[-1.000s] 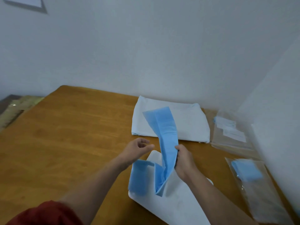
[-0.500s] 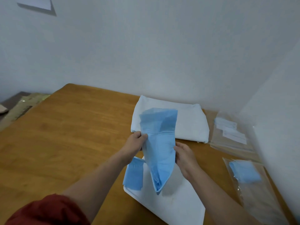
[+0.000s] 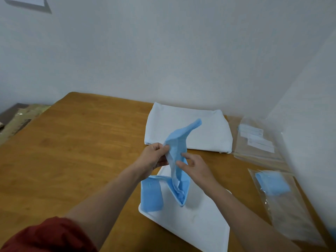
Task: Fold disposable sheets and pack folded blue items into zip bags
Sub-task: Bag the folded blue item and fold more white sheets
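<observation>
No text, brand, number or sign can be read. White labels (image 3: 251,132) sit on the stack of clear zip bags (image 3: 261,155) at the far right of the desk (image 3: 72,142). Their print is too blurred to make out. A white paper (image 3: 25,0) on the wall at upper left is cut off by the frame edge and shows no readable marking.

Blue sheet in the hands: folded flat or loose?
Loose: the blue sheet rises as a creased strip pinched by the left hand, one end on the near white sheet.
</observation>
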